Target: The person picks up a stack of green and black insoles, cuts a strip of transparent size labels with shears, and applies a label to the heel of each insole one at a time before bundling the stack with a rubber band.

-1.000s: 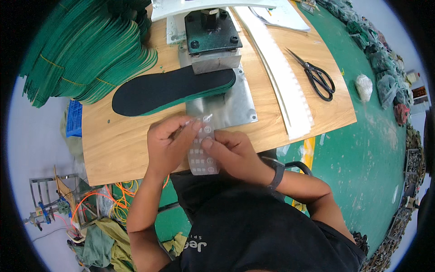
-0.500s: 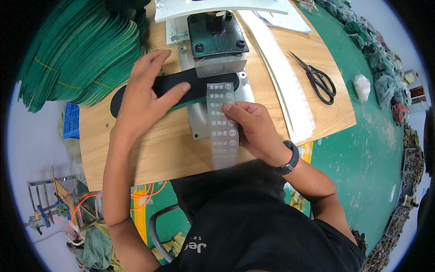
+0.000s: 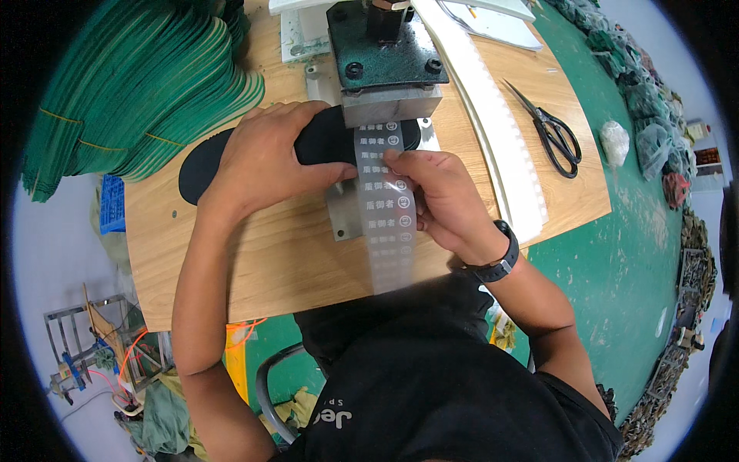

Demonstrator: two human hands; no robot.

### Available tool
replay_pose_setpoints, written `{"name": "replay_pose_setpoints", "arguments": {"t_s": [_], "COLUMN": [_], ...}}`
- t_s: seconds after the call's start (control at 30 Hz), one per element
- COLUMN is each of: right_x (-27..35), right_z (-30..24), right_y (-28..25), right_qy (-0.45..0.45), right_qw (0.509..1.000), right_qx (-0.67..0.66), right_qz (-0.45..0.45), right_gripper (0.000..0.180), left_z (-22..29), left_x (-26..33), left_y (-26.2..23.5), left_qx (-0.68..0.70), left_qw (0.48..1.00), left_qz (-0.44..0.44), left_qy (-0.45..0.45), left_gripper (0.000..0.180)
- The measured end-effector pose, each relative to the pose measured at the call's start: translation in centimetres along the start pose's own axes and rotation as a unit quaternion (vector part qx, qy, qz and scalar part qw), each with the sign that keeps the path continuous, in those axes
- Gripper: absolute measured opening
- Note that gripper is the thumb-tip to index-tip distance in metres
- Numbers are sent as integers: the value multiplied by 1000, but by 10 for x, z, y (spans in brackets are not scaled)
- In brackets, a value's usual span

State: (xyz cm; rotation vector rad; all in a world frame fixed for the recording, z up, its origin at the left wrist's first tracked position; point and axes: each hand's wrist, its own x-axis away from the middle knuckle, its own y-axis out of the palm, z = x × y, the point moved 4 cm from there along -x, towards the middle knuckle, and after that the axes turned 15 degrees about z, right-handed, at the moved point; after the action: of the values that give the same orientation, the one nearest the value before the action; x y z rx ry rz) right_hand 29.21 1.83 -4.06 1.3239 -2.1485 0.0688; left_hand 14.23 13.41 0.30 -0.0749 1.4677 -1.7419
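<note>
A black insole lies across the metal base plate of a press, its right end beneath the press's metal block. My left hand is closed on the insole, fingers over its far edge and thumb along the near edge. Between thumb and fingers of my right hand is a see-through label strip with rows of white print. The strip's far end lies over the insole near the block, and its lower end hangs toward my lap.
Banded stacks of green, thin-edged insole-shaped pieces stand at left. On the right are long white strips and black-handled scissors. A blue crate sits beside the table. Bagged goods line the far right wall.
My left hand has come down and closed on the insole, its thumb now by the strip. My right hand has shifted the strip slightly up toward the press block. The view has moved a little.
</note>
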Motion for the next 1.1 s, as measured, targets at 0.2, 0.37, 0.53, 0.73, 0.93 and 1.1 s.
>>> {"name": "replay_pose_setpoints", "arguments": {"t_s": [0.2, 0.37, 0.53, 0.73, 0.93, 1.1], "right_x": [-2, -6, -9, -8, -9, -10], "right_z": [-1, -1, 3, 1, 4, 5], "right_y": [-1, 1, -3, -2, -2, -3], "right_qy": [-4, -15, -20, -12, -18, -28], "right_qw": [1000, 1000, 1000, 1000, 1000, 999], "right_qx": [-8, -20, -14, -13, -21, -19], "right_qz": [-6, -7, 7, -1, 2, -1], "right_gripper": [27, 26, 24, 25, 27, 27], "left_z": [-2, -6, -1, -5, -2, -2], "left_x": [0, 1, 1, 2, 3, 1], "left_y": [1, 3, 0, 3, 0, -3], "left_qx": [-10, 5, 9, 15, 50, 122], "left_qw": [999, 1000, 1000, 1000, 998, 989], "left_qz": [-26, -2, -5, 0, 30, 63], "left_qy": [-24, 7, 0, 20, 27, 45], "left_gripper": [78, 73, 72, 72, 65, 49]}}
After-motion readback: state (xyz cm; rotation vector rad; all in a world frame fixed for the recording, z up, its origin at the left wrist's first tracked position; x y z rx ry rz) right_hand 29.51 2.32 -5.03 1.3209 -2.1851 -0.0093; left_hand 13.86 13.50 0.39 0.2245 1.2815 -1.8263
